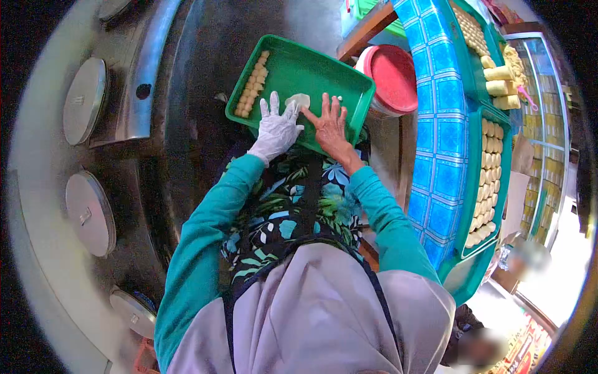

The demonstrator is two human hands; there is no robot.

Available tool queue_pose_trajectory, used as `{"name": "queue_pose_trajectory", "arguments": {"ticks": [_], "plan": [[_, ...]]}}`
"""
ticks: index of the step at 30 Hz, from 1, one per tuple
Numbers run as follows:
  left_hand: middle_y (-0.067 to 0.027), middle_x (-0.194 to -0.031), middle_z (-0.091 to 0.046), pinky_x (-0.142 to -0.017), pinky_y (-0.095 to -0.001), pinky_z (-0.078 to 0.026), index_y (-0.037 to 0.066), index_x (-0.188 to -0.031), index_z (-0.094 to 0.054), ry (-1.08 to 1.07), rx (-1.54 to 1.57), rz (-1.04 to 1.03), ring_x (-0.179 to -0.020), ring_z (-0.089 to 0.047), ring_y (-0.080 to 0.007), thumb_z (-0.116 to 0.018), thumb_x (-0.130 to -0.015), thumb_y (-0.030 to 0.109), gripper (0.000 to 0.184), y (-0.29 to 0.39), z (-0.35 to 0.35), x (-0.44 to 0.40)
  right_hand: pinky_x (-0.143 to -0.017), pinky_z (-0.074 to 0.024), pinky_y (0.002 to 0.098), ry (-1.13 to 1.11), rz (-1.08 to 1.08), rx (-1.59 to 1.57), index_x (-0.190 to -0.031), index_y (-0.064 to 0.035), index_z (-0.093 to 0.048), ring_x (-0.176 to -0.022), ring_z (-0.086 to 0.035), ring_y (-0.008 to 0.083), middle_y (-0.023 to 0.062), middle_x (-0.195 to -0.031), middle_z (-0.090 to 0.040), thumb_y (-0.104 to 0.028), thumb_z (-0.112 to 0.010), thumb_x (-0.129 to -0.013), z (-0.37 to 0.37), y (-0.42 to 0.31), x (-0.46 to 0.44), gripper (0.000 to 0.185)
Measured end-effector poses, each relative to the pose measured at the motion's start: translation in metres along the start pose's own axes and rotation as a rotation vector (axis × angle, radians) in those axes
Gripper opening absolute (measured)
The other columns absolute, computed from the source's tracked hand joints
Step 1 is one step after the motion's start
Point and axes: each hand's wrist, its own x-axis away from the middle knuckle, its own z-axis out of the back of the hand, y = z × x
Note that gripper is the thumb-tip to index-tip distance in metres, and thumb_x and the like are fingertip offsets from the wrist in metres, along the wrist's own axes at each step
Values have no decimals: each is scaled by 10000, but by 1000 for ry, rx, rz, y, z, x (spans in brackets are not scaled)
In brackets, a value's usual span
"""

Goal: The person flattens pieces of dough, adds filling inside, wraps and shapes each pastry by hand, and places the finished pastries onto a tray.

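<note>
A green tray [330, 68] rests at lap height, with a cluster of small pale filled balls [254, 86] along its left side. Between my hands a thin, flattened round of dough [299, 100] lies on the tray floor. My left hand [277, 134], in a white glove, has its fingers spread, with the thumb side touching the near edge of the dough. Bare and also spread, my right hand [330, 128] reaches its thumb side to the same dough. A tiny white bit [340, 98] lies by the right fingertips.
Right of the tray stands a bucket with a red lid [392, 78]. A table with a blue checked cloth [441, 134] carries trays of pale dough pieces [488, 181] and dough rolls [500, 81]. Several round metal lids [87, 101] sit on the left counter.
</note>
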Motion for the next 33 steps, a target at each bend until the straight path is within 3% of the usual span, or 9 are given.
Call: {"name": "queue_pose_trajectory", "arguments": {"ticks": [13, 15, 22, 24, 25, 27, 29, 31, 33], "plan": [[-122, -1471, -414, -1071, -702, -179, 55, -1418, -431, -77, 7, -59, -1350, -282, -517, -568, -898, 451, 668, 4, 23, -8, -1102, -147, 687, -6, -85, -163, -1231, -259, -635, -1369, -230, 549, 347, -1465, -278, -128, -461, -897, -10, 3, -35, 399], [-134, -1461, -428, -1080, -697, -163, 38, -1417, -426, -134, 14, -77, -1357, -276, -517, -558, -907, 452, 670, 4, 25, -13, -1037, -265, 683, 78, -95, -64, -1145, -251, -676, -1308, -324, 529, 309, -1388, -397, -111, -487, -874, 20, 20, -47, 358], [-217, -1418, -457, -1092, -698, -103, -31, -1417, -388, -115, 13, -73, -1363, -273, -524, -505, -944, 458, 691, 15, 13, -13, -744, -443, 464, 1438, -194, 177, -888, -70, -696, -803, -591, 332, 152, -800, -620, -40, -555, -795, 236, 167, -75, 171], [-225, -1411, -458, -1080, -708, -119, -7, -1429, -383, -90, -16, -104, -1348, -296, -530, -507, -946, 449, 676, 14, 9, -4, -675, -488, 486, 1108, -593, 91, -1000, -73, -704, -725, -654, 333, 206, -699, -619, -79, -573, -757, 292, 220, -63, 277], [-218, -1414, -459, -1083, -704, -118, 3, -1435, -378, -77, -23, -122, -1351, -292, -529, -505, -946, 447, 672, 14, 6, -2, -651, -505, 279, 1219, -645, 284, -1046, -20, -691, -709, -649, 152, 70, -879, -700, -86, -650, -830, 263, 334, -91, 229], [-211, -1417, -460, -1086, -700, -117, 14, -1440, -374, -58, -33, -122, -1353, -288, -528, -503, -946, 446, 669, 13, 9, -2, -668, -493, 295, 1182, -460, -11, -1016, -10, -691, -705, -637, 151, 61, -862, -696, -84, -676, -795, 290, 370, -78, 234], [-193, -1436, -448, -1112, -671, -101, 11, -1406, -426, -96, 164, -22, -1387, -245, -510, -489, -962, 416, 604, 17, 23, -6, -727, -516, 442, 625, -391, 354, -1089, -141, -703, -820, -677, 315, 173, -840, -681, -113, -604, -741, 329, 403, -72, 362], [-161, -1468, -417, -1105, -683, -99, 53, -1423, -414, -90, 158, 31, -1384, -245, -515, -471, -970, 420, 586, 12, 22, -17, -865, -527, 387, 403, -394, 241, -1213, -167, -659, -980, -668, 268, 111, -1105, -695, -155, -648, -758, 328, 423, -67, 455], [-106, -1505, -379, -1094, -701, -88, 82, -1458, -366, -49, 67, 1, -1386, -220, -532, -461, -974, 426, 602, 7, 17, -18, -999, -424, 498, 328, -427, 158, -1229, -251, -653, -1126, -606, 291, 53, -1194, -671, -270, -670, -785, 321, 463, -58, 445]]}}
